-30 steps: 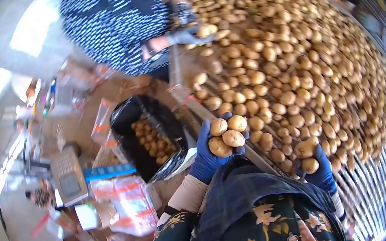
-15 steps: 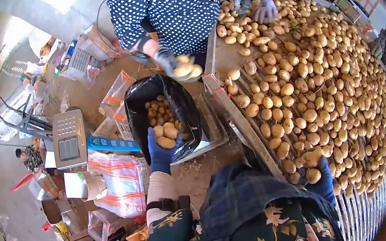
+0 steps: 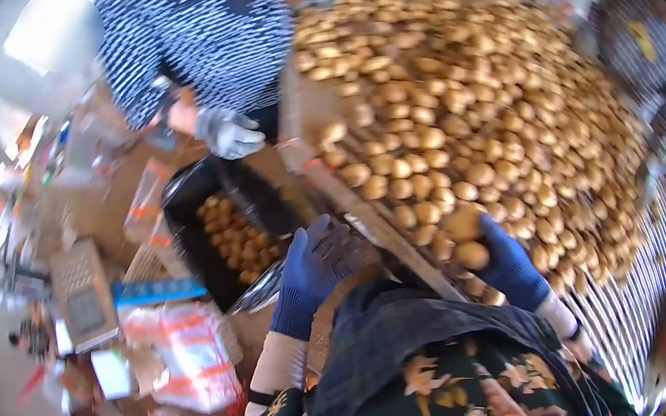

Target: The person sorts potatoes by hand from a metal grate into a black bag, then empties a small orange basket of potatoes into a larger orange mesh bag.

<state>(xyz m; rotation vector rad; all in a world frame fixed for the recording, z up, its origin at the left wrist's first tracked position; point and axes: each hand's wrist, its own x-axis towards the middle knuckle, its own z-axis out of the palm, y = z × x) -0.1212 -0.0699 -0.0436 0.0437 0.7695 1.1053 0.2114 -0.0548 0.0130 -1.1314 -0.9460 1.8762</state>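
Note:
My left hand [image 3: 319, 257], in a blue glove with a dark palm, has its fingers spread and holds nothing. It hovers between the black plastic bag [image 3: 194, 236] and the wooden rail [image 3: 382, 222] of the sorting table. Inside the bag lie several small potatoes [image 3: 237, 240]. My right hand [image 3: 513, 266], gloved in blue, is closed around potatoes [image 3: 465, 225] at the table's near edge; its fingertips are partly hidden. A large heap of loose potatoes [image 3: 508, 124] spreads over the slatted table.
Across from me stands a person in a dotted top, a grey-gloved hand [image 3: 229, 133] above the bag. Others stand at the far and right sides of the heap. Left are a scale display [image 3: 83, 294], a blue bar [image 3: 159, 290] and orange-striped plastic packaging [image 3: 183, 352]. Metal slats [image 3: 621, 321] show lower right.
My left hand has let go of its potatoes in the bag and moved right, out of it. The right hand keeps its potatoes. The co-worker's hand no longer holds potatoes. The view has shifted.

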